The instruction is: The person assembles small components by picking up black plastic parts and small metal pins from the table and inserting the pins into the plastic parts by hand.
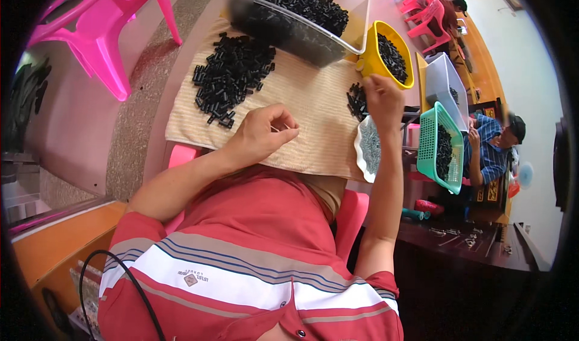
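My left hand (263, 133) is over the towel-covered table, its fingers curled and thumb and fingertips drawn together. Anything between those fingertips is too small to make out. To its upper left lies a loose pile of short black cylindrical pieces (232, 75). My right hand (386, 103) is raised at the table's right side, just below the yellow basket (369, 54), fingers bent together; whatever they may grip is hidden. Beside it sits a smaller heap of black pieces (357, 101). Partly behind my right forearm is a white scalloped dish of small, shiny greyish pieces (370, 147).
A clear plastic bin (307, 36) full of black pieces stands at the table's far side. On the right are a green basket (427, 142) and a white tub (443, 78). A person in a blue shirt (485, 148) sits beyond them. A pink chair (99, 33) stands left.
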`<action>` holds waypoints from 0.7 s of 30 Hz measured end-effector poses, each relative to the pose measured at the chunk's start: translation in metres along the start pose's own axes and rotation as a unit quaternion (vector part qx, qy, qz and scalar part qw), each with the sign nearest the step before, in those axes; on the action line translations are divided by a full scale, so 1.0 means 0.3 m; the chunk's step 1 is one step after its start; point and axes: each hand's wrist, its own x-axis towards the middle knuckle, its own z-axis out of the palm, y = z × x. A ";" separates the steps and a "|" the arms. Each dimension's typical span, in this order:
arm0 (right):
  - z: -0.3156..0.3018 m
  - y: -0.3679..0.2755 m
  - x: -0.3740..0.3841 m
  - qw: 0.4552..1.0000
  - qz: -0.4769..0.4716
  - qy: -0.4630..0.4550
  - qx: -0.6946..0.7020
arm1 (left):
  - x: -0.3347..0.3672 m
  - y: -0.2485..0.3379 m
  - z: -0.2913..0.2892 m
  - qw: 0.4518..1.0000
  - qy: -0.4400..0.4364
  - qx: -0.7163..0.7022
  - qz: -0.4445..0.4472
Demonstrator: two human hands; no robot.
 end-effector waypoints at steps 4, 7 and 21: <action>0.104 -0.159 -0.084 0.986 0.007 -0.124 0.114 | -0.016 0.016 -0.001 0.999 -0.044 -0.007 0.002; 0.145 -0.268 -0.089 0.974 -0.039 -0.190 0.117 | -0.024 0.035 0.004 0.995 -0.041 0.073 0.047; 0.352 -0.382 0.054 0.957 -0.106 -0.270 0.016 | -0.039 0.039 0.021 0.979 0.020 0.080 0.185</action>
